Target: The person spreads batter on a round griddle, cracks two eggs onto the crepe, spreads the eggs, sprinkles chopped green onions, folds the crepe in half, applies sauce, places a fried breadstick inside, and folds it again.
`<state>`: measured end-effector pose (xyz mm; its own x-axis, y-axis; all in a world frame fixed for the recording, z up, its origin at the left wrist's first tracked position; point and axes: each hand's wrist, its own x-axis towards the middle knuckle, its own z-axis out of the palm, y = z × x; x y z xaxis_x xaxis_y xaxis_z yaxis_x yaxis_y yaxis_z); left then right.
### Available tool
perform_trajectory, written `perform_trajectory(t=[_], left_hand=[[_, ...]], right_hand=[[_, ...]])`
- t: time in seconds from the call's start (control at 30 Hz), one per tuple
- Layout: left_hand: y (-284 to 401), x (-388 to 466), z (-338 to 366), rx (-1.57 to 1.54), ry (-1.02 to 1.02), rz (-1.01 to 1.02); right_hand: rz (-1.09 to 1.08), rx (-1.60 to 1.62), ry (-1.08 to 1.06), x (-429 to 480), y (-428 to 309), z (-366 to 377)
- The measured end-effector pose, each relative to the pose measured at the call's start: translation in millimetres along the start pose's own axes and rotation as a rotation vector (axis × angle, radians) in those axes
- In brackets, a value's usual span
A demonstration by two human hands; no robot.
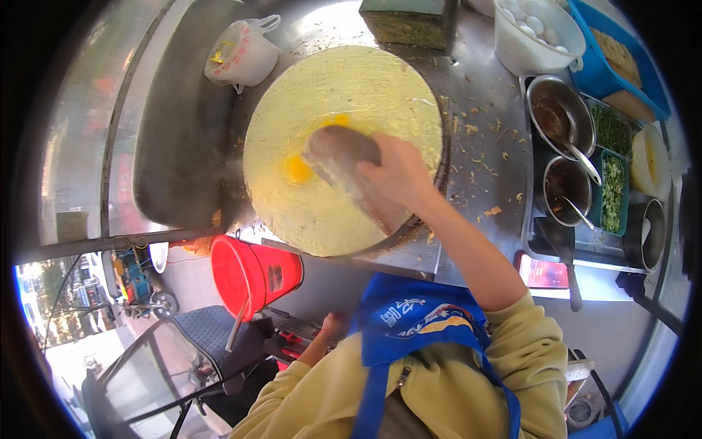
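Note:
A thin round sheet of pale yellow batter (285, 115) covers the round griddle in front of me. My right hand (396, 167) grips a wide brown spreader (351, 159), blurred, that lies over the middle and lower right of the sheet. One egg yolk (299, 169) is just left of the spreader's edge; a smaller spot of yolk (341, 120) shows above it. My left hand (331, 324) hangs low beside my blue apron, below the counter's front edge; its fingers are too small and dark to make out.
Right of the griddle, a tray holds steel bowls of dark sauce (551, 118) with spoons, chopped greens (612, 192) and a metal spatula (560, 241). Behind are a white tub of eggs (510, 49) and a blue basket (595, 60). A bagged white tub (258, 57) stands back left; a red bucket (285, 269) is below.

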<state>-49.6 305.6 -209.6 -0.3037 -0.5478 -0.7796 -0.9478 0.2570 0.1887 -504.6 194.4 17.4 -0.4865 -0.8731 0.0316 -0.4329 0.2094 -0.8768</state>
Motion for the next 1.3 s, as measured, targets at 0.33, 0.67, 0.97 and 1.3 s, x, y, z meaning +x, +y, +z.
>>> perform_trajectory(t=[0.33, 0.67, 0.97, 1.3], left_hand=[[-154, 72, -17, -1.09, 0.071, -0.322], [-188, 112, -44, -1.067, -0.051, -0.328], [-157, 88, -40, -0.894, -0.054, -0.185], [-150, 70, -38, -1.066, 0.042, -0.321]], right_hand=[[0.252, -0.158, 0.115, -7, -9, 56], [0.265, -0.301, 0.235, -10, -5, 56], [0.194, -0.258, 0.256, 11, -3, 57], [0.08, -0.331, 0.217, 56, -22, 83]])
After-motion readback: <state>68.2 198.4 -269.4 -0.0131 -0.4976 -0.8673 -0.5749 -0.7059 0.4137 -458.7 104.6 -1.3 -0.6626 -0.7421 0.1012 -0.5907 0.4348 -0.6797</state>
